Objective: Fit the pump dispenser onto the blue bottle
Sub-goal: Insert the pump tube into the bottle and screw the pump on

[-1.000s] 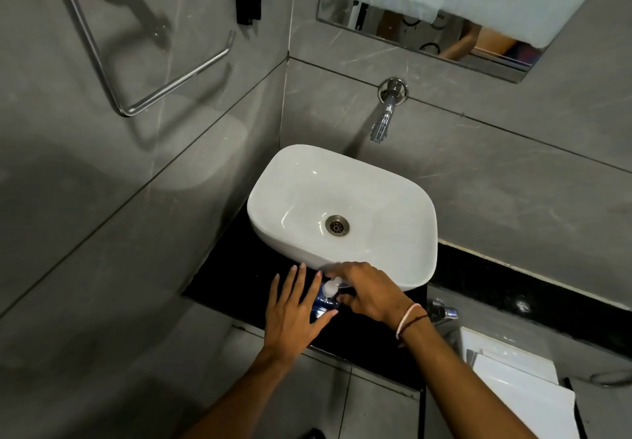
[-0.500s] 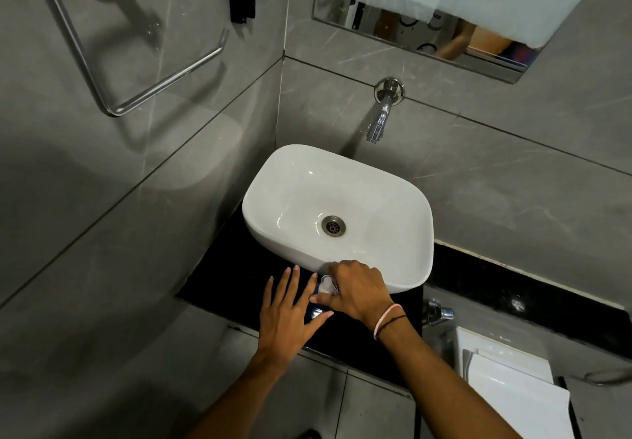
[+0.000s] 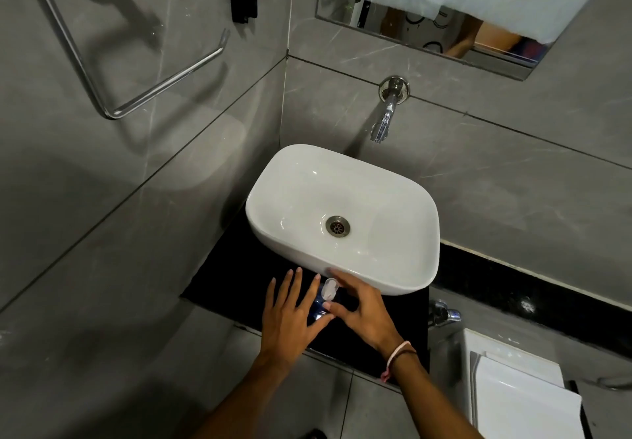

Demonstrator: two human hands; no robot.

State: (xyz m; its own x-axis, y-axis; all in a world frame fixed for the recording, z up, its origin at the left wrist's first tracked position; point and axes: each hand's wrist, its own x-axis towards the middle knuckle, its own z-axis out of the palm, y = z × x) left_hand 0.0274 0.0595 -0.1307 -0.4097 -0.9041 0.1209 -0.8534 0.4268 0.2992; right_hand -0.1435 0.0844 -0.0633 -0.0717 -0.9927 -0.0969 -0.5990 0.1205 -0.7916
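Nearest me, my left hand [image 3: 290,315] rests on the black counter [image 3: 219,288] with fingers spread flat, its thumb touching the blue bottle [image 3: 316,308] from the left without gripping it. My right hand [image 3: 366,312], with bands at the wrist, curls loosely around the bottle's right side, thumb against its neck. The white pump dispenser [image 3: 331,289] sits on top of the bottle. Just beyond stands the white basin [image 3: 403,267], with a chrome wall tap [image 3: 384,124] above and a towel ring [image 3: 113,62] far left.

No readable text, labels or numbers visible.
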